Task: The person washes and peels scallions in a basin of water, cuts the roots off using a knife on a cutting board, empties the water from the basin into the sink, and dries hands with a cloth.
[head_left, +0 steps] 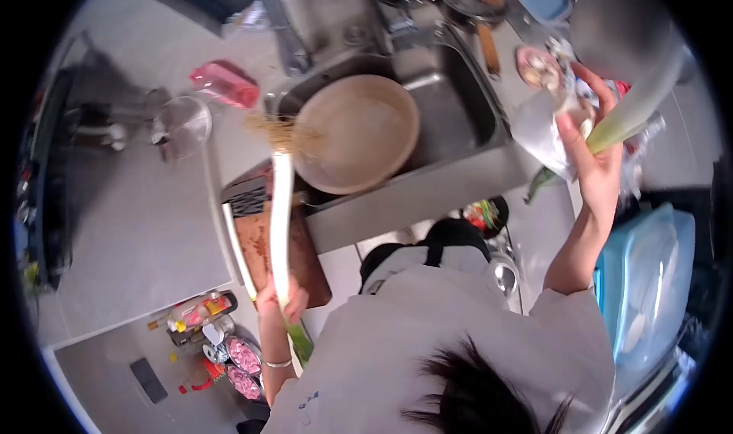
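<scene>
Leek (281, 212), the longest item on my remote feed, is clamped in the closed fingers of the left hand (284, 300), its roots (275, 132) showing at the left edge of a round basin (413, 129). Well apart, the right hand (601, 155) grips a pale green stalk (637, 112), thumb and forefinger parted; blur there keeps me from saying whether it is a second leek.

Length is the chief hazard, I judge: a wide swing could sweep away the pink bottle (227, 84), and a loosened grip on so smooth a stem could drop it. A lesser one: grit, if the roots carry any, could fall into the basin.

A grey counter (145, 228) spreads around a steel sink (462, 94), which bears the basin; a blue tub (649, 274) stands at right, a brown cutting board (311, 274) by the sink.
</scene>
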Available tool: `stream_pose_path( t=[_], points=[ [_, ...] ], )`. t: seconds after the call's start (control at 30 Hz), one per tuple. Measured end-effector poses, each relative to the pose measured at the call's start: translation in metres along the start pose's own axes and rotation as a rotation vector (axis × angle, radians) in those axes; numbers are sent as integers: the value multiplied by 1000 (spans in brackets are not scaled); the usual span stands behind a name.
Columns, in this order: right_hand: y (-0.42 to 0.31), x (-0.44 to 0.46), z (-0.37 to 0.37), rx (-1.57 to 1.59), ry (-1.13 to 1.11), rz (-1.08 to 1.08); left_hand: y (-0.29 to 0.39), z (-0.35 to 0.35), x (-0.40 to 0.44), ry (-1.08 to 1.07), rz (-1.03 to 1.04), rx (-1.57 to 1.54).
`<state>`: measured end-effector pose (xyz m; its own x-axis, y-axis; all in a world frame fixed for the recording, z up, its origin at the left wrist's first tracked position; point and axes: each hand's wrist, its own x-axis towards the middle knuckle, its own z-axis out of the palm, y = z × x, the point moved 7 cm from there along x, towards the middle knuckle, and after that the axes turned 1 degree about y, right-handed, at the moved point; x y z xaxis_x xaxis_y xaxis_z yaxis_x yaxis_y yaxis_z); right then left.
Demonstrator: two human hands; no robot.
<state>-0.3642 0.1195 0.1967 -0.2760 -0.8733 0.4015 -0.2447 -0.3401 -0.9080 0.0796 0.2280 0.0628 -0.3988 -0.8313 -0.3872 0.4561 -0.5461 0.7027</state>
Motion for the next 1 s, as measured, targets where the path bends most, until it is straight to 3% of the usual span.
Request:
stream_pose_path(
  t=[0.1, 0.13, 0.23, 0.33, 0.4, 0.57, 0.67, 0.7, 0.8, 0.93, 1.0],
  points=[
    [35, -49, -41, -373, -67, 166, -5, 0, 9, -2, 21, -30],
    [61, -68, -53, -454, -208, 270, -6, 3, 14, -56, 24, -37],
    [119, -132, -76, -401, -198, 674, -10, -1, 19, 243, 30, -161],
    [204, -207, -97, -273, -193, 824, -13, -1, 21, 88, -27, -123],
    [246, -243, -104, -426, -197, 937, -16, 6, 25, 70, -70, -77],
    [405, -347, -128, -691, -146, 1029, -11, 40, 43, 15, -173, 65],
    [479, -377, -126, -801, -76, 1061, -15, 28, 37, 238, -190, 93],
    [494, -378, -127, -816, -35, 1071, -16, 25, 40, 303, -185, 94],
    [518, -366, -122, -728, 78, 1073, -23, 50, 54, 206, -272, 205],
    [554, -360, -117, -812, 21, 1091, -32, 67, 65, 213, -288, 274],
    [568, -371, -113, -579, 20, 1239, -38, 67, 66, 246, -310, 254]
  ],
)
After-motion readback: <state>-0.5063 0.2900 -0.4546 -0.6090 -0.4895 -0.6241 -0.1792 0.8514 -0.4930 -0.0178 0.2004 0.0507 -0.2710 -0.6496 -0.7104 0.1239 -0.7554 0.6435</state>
